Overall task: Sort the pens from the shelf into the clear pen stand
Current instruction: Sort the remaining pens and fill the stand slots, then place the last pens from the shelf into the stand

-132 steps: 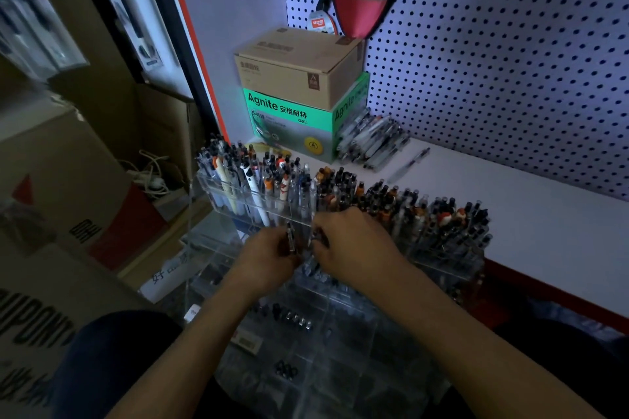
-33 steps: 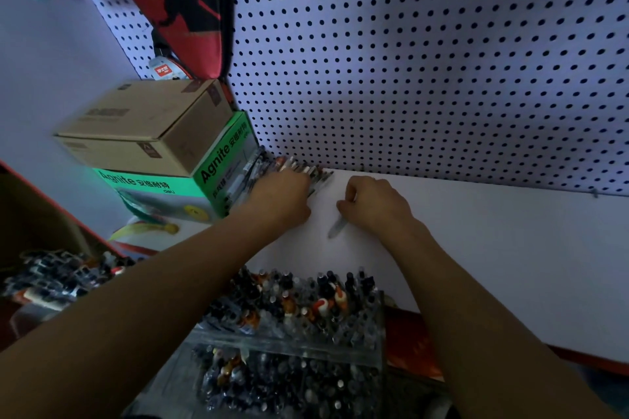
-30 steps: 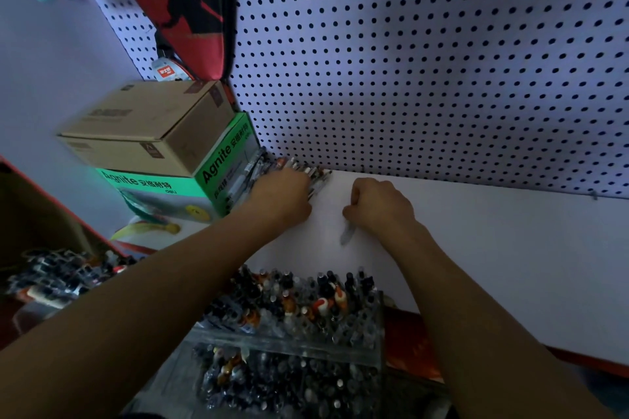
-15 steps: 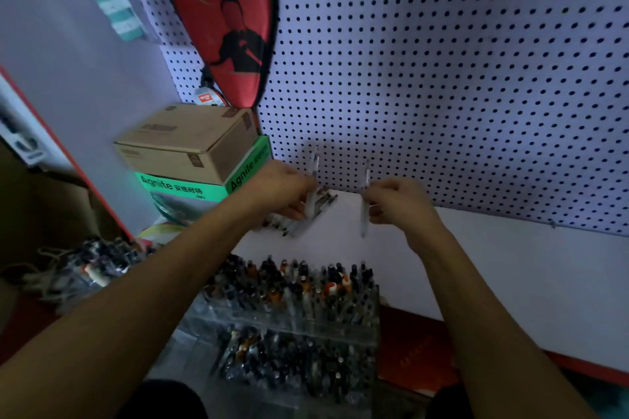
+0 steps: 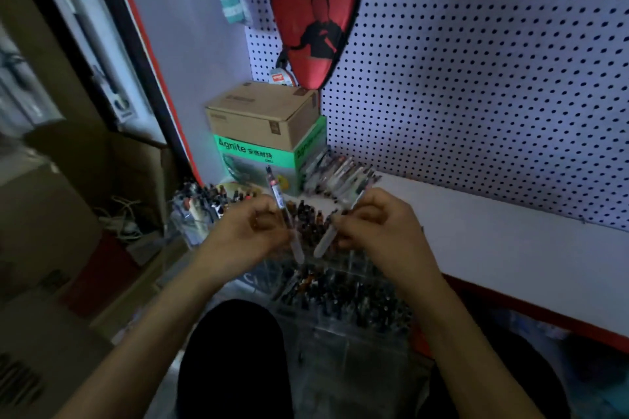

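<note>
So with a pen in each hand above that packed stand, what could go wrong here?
The clear pen stand already looks crowded, so a new pen may jam or knock others askew. The left hand and right hand each pinch a pen, and the left pen and right pen angle toward each other and might clash. The heap of pens on the shelf could roll.
</note>
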Demonstrator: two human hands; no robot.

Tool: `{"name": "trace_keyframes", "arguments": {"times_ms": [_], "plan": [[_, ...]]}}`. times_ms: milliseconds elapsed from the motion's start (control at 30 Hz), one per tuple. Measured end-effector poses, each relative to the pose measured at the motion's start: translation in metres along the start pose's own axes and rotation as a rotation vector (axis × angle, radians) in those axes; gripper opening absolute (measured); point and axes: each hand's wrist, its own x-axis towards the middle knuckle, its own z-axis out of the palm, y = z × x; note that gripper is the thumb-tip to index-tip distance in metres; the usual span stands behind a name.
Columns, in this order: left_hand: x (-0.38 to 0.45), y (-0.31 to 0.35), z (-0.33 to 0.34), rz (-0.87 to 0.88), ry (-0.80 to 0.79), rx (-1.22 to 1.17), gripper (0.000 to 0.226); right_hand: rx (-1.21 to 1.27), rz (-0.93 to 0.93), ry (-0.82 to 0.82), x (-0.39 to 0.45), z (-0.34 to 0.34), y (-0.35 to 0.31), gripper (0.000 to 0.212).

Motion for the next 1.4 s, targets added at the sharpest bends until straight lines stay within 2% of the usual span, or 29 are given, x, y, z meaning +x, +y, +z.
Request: {"name": "trace_keyframes", "arguments": {"times_ms": [133,267,467,600,767,867,1067,1267,1400], "plan": [[-0.003,-0.043,-0.009,0.013,0.005,0.190,0.019,-0.198,-0.035,-0.035,-0.004,0.034,0.020,0.019],[0.002,-0.071,-0.011,-0.019,0.019,0.312,0.015,-0.283,0.003,-0.103,-0.002,0.057,0.039,0.020],[0.005,-0.099,-0.014,-0.073,-0.119,0.416,0.026,-0.466,-0.034,-0.149,0.002,0.076,0.062,0.017],[0.005,-0.103,-0.017,-0.037,-0.105,0.404,0.019,-0.577,-0.081,-0.158,0.006,0.079,0.068,0.014],[0.009,-0.102,-0.015,0.052,-0.102,0.517,0.018,-0.677,-0.103,-0.199,0.008,0.089,0.070,0.009],[0.012,-0.101,-0.017,0.100,-0.078,0.580,0.013,-0.699,-0.113,-0.204,0.009,0.091,0.067,0.017],[0.017,-0.108,-0.027,0.059,-0.044,0.644,0.009,-0.798,-0.036,-0.151,0.010,0.092,0.066,0.026],[0.025,-0.109,-0.023,0.065,-0.189,0.738,0.011,-0.997,-0.024,-0.250,0.012,0.104,0.064,0.019],[0.028,-0.107,-0.023,0.043,-0.210,0.719,0.007,-1.135,-0.040,-0.327,0.011,0.110,0.067,0.012]]}}
